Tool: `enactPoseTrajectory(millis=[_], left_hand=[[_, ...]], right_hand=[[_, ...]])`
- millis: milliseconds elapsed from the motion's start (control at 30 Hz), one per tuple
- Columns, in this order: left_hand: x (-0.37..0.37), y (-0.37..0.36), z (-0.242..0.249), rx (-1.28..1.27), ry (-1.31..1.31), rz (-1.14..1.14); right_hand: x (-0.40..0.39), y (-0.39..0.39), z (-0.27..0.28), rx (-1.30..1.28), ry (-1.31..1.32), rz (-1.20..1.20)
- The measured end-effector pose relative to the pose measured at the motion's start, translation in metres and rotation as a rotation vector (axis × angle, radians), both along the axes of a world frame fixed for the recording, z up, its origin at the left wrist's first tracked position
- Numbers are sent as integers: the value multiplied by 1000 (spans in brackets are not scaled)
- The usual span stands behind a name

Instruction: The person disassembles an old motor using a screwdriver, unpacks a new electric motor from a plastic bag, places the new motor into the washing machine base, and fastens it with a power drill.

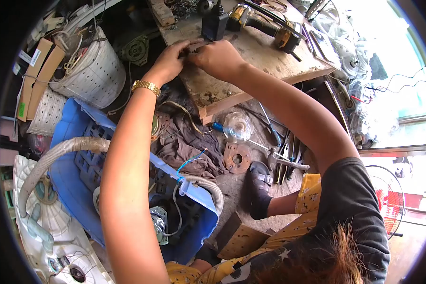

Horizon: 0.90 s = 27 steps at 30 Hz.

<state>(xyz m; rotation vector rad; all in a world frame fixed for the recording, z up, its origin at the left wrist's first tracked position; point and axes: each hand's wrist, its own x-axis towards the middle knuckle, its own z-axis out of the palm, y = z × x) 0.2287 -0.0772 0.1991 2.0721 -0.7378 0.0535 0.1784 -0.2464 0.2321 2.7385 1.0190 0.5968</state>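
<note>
My left hand (171,60) and my right hand (217,57) meet at the left edge of the wooden workbench (265,71). The fingers of both are closed around a small dark thing between them, too hidden to name. Just beyond them on the bench stands a black bottle (214,24). A yellow and black power drill (262,27) lies to its right. A gold watch (146,86) is on my left wrist.
Below is a blue plastic housing (75,137) with a grey corrugated hose (57,149). Perforated white drums (92,71) stand at the upper left. A dark cloth (189,146), a hammer (288,163) and pliers lie on the floor. A red fan (388,203) is at the right.
</note>
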Motion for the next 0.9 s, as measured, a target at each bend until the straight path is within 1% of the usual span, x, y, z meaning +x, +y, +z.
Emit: enactPoseTrajectory(millis=[100, 200, 300, 400, 500, 533, 600, 633, 667, 700, 733, 767, 800, 833, 867, 900], left_hand=[[7, 3, -2, 36, -73, -176], [4, 1, 1, 65, -62, -148], [0, -5, -3, -32, 12, -30], [-8, -18, -1, 74, -214, 181], [-9, -36, -1, 187, -168, 489], [-12, -39, 3, 1, -212, 530], [-28, -43, 14, -369, -293, 587], [-43, -47, 26, -791, 105, 525], [-64, -51, 44, -1187, 526, 435], [-76, -53, 54, -1559, 967, 314], [-77, -51, 43, -1644, 935, 330], [-80, -44, 35, -1666, 988, 282], [-85, -35, 27, -1687, 1042, 230], [-91, -28, 25, -1711, 1096, 177], [-97, -24, 26, -1624, 1119, 351], [-105, -17, 23, -1546, 1172, 318]], right_hand=[[-3, 0, 3, 15, -17, 30], [0, -4, -4, 270, 31, 5], [1, -9, -6, 665, 165, 76], [8, -7, 3, 1241, 311, 78], [22, -15, 17, 1195, 262, -15], [22, -16, 25, 1104, 196, -47], [14, -11, 46, 982, 241, -36], [7, -5, 54, 925, 264, -34], [-1, 3, 57, 803, 226, -4], [-8, 10, 59, 666, 261, 65], [-19, 13, 62, 583, 202, 120], [-30, 17, 70, 497, 141, 172], [-37, 13, 84, 430, 171, 50], [-27, 0, 80, 547, -72, 26], [-15, -20, 87, 682, -63, -116], [-6, -46, 90, 608, -163, -271]])
